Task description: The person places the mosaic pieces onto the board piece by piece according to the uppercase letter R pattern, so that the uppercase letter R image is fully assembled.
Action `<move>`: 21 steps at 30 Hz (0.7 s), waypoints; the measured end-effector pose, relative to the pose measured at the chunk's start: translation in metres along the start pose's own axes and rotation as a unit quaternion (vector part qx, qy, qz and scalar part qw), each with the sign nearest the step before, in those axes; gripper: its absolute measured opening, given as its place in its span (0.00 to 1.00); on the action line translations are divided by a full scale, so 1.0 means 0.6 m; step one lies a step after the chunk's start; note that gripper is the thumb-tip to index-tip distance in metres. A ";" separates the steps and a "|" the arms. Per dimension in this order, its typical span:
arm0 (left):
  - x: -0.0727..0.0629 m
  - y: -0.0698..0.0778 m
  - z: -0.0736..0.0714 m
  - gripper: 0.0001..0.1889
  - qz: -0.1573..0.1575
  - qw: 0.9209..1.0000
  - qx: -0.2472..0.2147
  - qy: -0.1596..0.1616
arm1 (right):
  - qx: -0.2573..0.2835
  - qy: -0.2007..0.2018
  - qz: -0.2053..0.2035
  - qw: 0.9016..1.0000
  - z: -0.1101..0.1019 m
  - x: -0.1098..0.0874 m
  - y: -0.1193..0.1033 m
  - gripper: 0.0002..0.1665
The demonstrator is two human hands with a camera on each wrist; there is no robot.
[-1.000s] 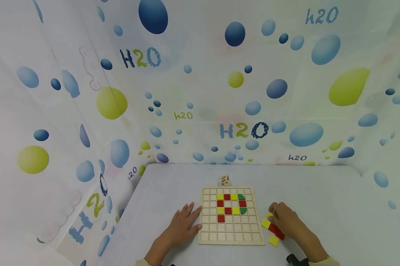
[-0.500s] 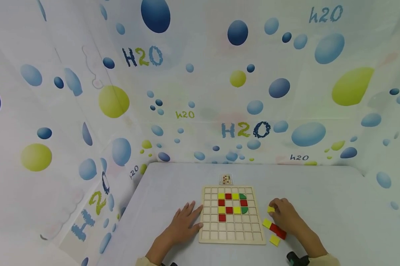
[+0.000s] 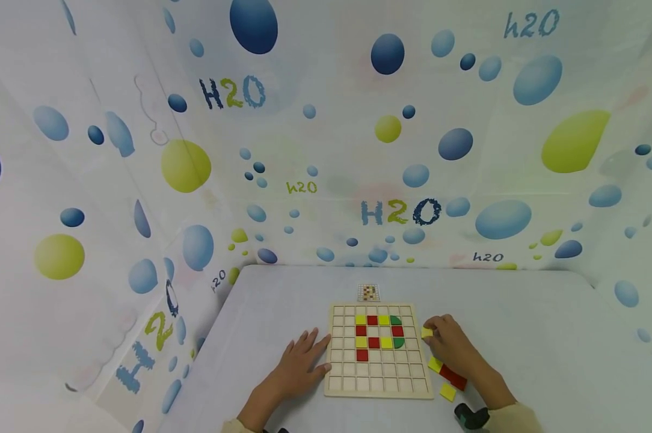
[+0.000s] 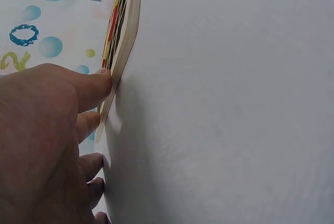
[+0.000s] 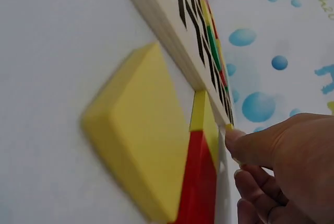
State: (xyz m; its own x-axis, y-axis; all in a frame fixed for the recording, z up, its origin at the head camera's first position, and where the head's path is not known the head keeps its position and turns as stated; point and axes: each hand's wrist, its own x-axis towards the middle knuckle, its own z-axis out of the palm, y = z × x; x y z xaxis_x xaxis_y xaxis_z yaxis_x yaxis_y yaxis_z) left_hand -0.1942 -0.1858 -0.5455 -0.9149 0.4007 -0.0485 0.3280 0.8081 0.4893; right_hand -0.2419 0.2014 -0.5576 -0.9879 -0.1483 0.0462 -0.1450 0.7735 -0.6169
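Note:
My left hand (image 3: pixel 299 370) lies with fingers spread, thumb and fingertips at the left edge of a wooden grid board (image 3: pixel 380 386). In the left wrist view the thumb of that hand (image 4: pixel 44 135) rests against the board's rim (image 4: pixel 128 41). Between thumb and fingers, my right hand (image 3: pixel 456 349) pinches a yellow square tile (image 3: pixel 426 332) just beyond the board's right edge. Only a small bit of this tile (image 5: pixel 229 127) shows in the right wrist view. Red, yellow and green tiles sit in the board's cells, the green ones with a rounded corner.
Right of the board lie red tiles (image 3: pixel 454 378) in a row with a yellow tile (image 3: pixel 435 364), and another yellow tile (image 3: pixel 447 392) nearer me. A small pattern card (image 3: pixel 368 292) lies behind the board. A bubble-printed curtain (image 3: pixel 326 150) hangs beyond the white table (image 3: pixel 272 307).
My right hand has picked the yellow tile off the table right of the board and brought it left towards the board's edge. The left hand stays in place.

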 end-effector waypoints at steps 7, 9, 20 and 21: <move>-0.001 0.004 -0.001 0.35 -0.004 1.000 -0.003 -0.003 | 0.008 -0.008 0.023 1.000 0.006 0.008 -0.031 0.15; -0.002 0.005 -0.002 0.35 -0.005 1.000 -0.003 -0.004 | 0.013 -0.017 0.024 0.999 0.010 0.009 -0.043 0.15; -0.006 0.014 -0.009 0.35 -0.008 1.000 -0.014 -0.003 | 0.015 -0.054 -0.084 0.995 0.062 -0.012 -0.118 0.15; -0.006 0.014 -0.009 0.35 -0.009 1.000 -0.013 -0.003 | 0.016 -0.056 -0.094 0.994 0.066 -0.014 -0.123 0.14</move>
State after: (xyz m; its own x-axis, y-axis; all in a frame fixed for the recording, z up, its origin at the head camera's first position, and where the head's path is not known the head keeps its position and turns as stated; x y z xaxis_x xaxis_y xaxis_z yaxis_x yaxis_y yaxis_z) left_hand -0.1891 -0.1826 -0.5365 -0.9195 0.3880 -0.0627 0.3043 0.8039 0.5110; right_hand -0.2208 0.1211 -0.5434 -0.9311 -0.3566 0.0764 -0.3223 0.7066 -0.6299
